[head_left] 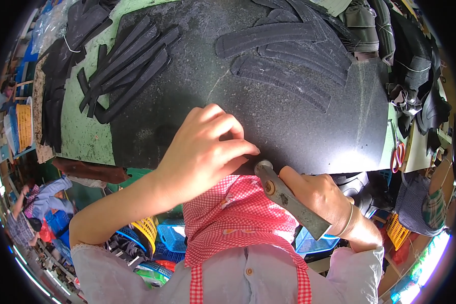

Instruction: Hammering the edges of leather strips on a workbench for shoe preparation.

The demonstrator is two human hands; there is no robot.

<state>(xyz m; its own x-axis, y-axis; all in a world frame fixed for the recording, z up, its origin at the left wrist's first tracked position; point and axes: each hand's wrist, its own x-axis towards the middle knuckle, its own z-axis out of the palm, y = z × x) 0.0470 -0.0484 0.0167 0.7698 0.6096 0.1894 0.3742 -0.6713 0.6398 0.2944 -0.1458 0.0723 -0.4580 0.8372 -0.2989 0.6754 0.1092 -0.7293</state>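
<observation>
My right hand point(320, 195) is wrapped round a hammer point(296, 205) at the near edge of the black work mat point(299, 137). The hammer's metal head lies slantwise, its round face toward my left hand point(202, 147). Over the mat's near edge, that left hand is curled with thumb and forefinger drawn together; whatever sits between them, if anything, blends into the dark surface. Long narrow black strips point(131, 68) lie in a loose pile at the mat's far left. At the far right, broader curved dark pieces with edge seams point(283, 83) overlap one another.
Red-handled scissors point(399, 156) lie at the right edge of the green tabletop point(88, 139). Tied dark bundles point(415, 68) crowd the back right; more black pieces point(55, 101) line the left. Blue baskets point(172, 235) stand below. Other people sit at left point(53, 205) and right point(415, 202).
</observation>
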